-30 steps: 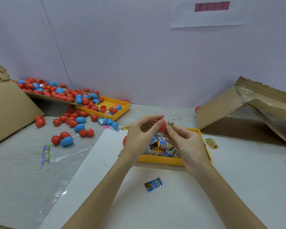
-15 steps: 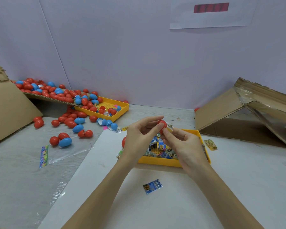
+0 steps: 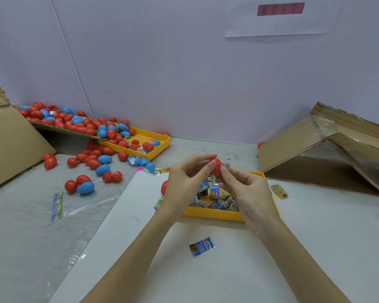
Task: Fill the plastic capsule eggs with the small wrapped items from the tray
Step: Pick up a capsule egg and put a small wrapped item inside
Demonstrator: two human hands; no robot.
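**Handling the red egg at the packet tray**

You hold one red egg (image 3: pixel 215 166) above the back edge of the yellow tray (image 3: pixel 212 214). Your left hand (image 3: pixel 185 184) pinches it between thumb and fingertips on its near side; your right hand (image 3: pixel 246 189) pinches it from the other side, with a small packet (image 3: pixel 226 165) showing just beside the fingertips. You cannot tell from this view whether the shell is open or snapped shut.

Judge the egg as light, stiff, smooth plastic, likely slippery under dry fingers. Grip each half on its rounded flank, clear of the seam, and press the halves straight together; a skewed push may pop the shell apart.

The wrapped packets (image 3: pixel 214 194) in the tray are flat, glossy, crinkled foil squares, light and pliable. Fold or roll one before insertion so no edge catches in the seam.

One blue packet (image 3: pixel 202 246) lies alone on the white sheet (image 3: pixel 271 259) near you. Loose red and blue eggs (image 3: pixel 90 162) are scattered on the surface (image 3: pixel 20 226) to your left, beside a second yellow tray (image 3: pixel 155 147).
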